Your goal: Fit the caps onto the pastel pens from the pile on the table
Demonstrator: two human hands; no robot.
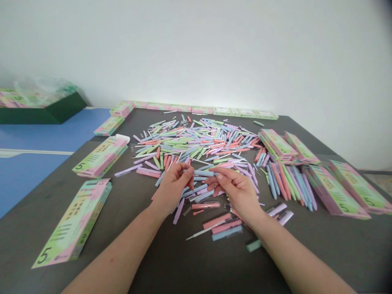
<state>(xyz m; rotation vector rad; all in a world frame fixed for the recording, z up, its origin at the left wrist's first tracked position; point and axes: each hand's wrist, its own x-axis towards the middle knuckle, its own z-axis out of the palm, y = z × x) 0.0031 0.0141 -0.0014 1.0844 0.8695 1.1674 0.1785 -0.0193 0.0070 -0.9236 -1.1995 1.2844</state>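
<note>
the paired hands at work, as seen from where i stood in the room. the left hand [175, 184] pinched one end of a pale blue pen part [203, 173] between thumb and forefinger; the right hand [240, 191] pinched the other end in like fashion, its remaining fingers loosely curled. the part lay level between the two sets of fingertips, above the near side of a broad heap of pen parts [183, 143] in lilac, green, blue, coral and white. whether it was a single part or two parts joined, i could not tell. nearer the table's front edge, below the hands, were scattered a thin white refill [208, 228], a blue barrel [226, 233] and several coral barrels [226, 226]. to the right, a row of pens [290, 181] lay side by side, near printed boxes [341, 190] set out on the dark table [171, 261]. to the left lay two larger boxes, the nearer box [72, 224] marked "5" and the farther box [101, 157] with its end flap raised. a line of boxes [202, 110] bordered the far edge. beyond, on a blue surface [36, 163], stood a dark green tray [65, 108] containing boxes and clear plastic.
</note>
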